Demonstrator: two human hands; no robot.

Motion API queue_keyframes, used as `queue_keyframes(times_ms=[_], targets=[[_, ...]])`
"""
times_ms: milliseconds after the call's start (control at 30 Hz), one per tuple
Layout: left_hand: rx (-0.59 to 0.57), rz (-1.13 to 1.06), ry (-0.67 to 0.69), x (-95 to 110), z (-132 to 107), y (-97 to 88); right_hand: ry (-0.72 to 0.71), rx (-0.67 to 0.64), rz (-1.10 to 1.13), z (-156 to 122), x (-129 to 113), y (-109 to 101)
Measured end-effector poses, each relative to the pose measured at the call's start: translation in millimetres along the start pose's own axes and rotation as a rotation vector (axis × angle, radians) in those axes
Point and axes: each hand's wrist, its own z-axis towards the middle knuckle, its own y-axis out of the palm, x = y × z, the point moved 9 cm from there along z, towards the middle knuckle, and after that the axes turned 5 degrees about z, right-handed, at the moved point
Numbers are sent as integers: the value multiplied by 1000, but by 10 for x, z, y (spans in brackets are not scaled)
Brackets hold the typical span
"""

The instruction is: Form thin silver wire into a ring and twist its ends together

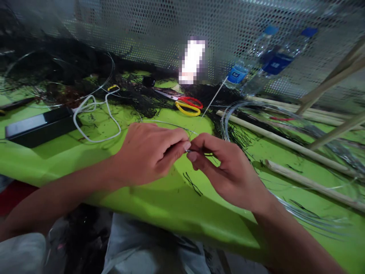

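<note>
Probably midway: pinching a thin strand (188, 151) with left fingers (178, 149) and right fingers (207, 141), yet to finish and release it, with scissors (179, 100) lying untouched beyond the fingers

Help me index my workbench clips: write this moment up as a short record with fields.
Surface: green tabletop
Left hand: thumb and fingers pinched, apparently on a thin strand
Right hand: pinching at the same spot, fingertips close to the left's; strand material unclear
Beyond the hands: scissors with one red and one yellow handle
Left side: black box, looped white cord at its end
Right side: coiled wire, wooden sticks
Back: perforated panel, two blue-capped bottles in front
</note>
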Motion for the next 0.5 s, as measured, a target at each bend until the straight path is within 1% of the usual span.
queue_keyframes(times_ms=[33,67,100,200,267,333,500], targets=[[-11,-10,-10,-12,7,4,-18,-6,-3,0,7,-2],[-18,-24,-24,-26,14,-1,-70,18,-50,-10,-9,-20],[-24,-45,-39,-39,21,-10,-152,69,-139,-34,-48,-46],[-23,-129,-67,-61,42,-61,-487,260,-475,-208,-233,-63],[-15,-168,-61,-53,52,-95,-662,327,-595,-326,-308,-27],[-12,-189,-51,-46,58,-112,-740,335,-628,-368,-332,-26],[-23,-209,-48,-39,63,-105,-817,268,-738,-354,-406,-36]])
